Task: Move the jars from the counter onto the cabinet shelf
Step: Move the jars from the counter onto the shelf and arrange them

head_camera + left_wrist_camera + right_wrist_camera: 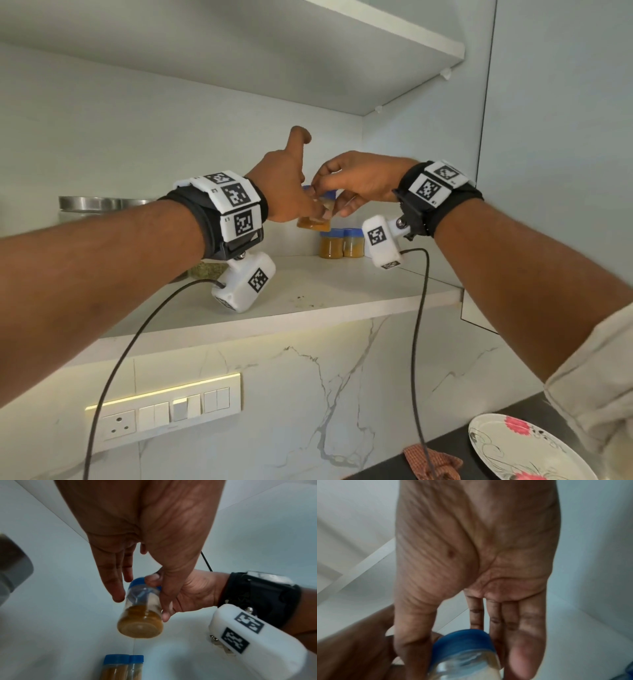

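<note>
Both hands are meeting above the cabinet shelf point(308, 291). The right hand point(359, 181) is gripping a blue-lidded jar point(140, 609), thumb and fingers curled around it. The left hand point(284, 185) is opened, fingers straight, touching the jar's 9 o'clock side. Two matching jars point(339, 243) are standing at 6 o'clock below.

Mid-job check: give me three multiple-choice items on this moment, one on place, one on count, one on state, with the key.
1. Where is the held jar?
A. in the air above the shelf
B. on the floral plate
C. inside the steel container

2. How many blue-lidded jars already stand on the shelf?
A. none
B. two
C. four

3. Which hand grips the held jar?
A. neither
B. left hand alone
C. right hand

Key: 1 A, its base shows clear of the shelf in the left wrist view; 2 B, the pair of jars stands side by side; 3 C, its fingers wrap the jar while the left hand's fingers are straight.
</note>
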The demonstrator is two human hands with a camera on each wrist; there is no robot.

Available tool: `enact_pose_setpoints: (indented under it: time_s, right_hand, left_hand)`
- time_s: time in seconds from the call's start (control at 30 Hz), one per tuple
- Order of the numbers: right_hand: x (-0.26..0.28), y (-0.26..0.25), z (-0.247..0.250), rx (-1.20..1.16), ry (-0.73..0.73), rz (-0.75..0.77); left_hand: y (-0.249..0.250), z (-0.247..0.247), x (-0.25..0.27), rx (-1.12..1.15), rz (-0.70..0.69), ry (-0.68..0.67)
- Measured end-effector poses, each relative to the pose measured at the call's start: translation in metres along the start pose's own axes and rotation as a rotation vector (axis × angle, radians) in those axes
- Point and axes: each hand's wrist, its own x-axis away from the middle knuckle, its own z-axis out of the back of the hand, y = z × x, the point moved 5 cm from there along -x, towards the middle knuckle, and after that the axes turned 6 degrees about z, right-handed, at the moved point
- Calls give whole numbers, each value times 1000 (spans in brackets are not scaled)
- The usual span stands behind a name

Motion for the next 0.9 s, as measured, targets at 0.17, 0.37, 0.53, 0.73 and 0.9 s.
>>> enact_pose_setpoints:
  time_s: [0.17, 0.37, 0.53, 0.73, 0.9]
  right_hand:
    - [-17, 44, 18, 262, 100, -204]
    - [-38, 105, 23, 600, 75, -417]
    - [-60, 112, 17, 855, 61, -359]
    - [-70, 121, 25, 1006, 120, -313]
    - [-65, 121, 24, 988, 126, -299]
  left_hand:
    - [5, -6, 28, -336, 67, -379]
    - [8, -21, 56, -318, 90, -747]
    - [9, -23, 63, -310, 90, -833]
    - [9, -23, 64, -317, 87, -827]
    - [8, -24, 64, -294, 108, -824]
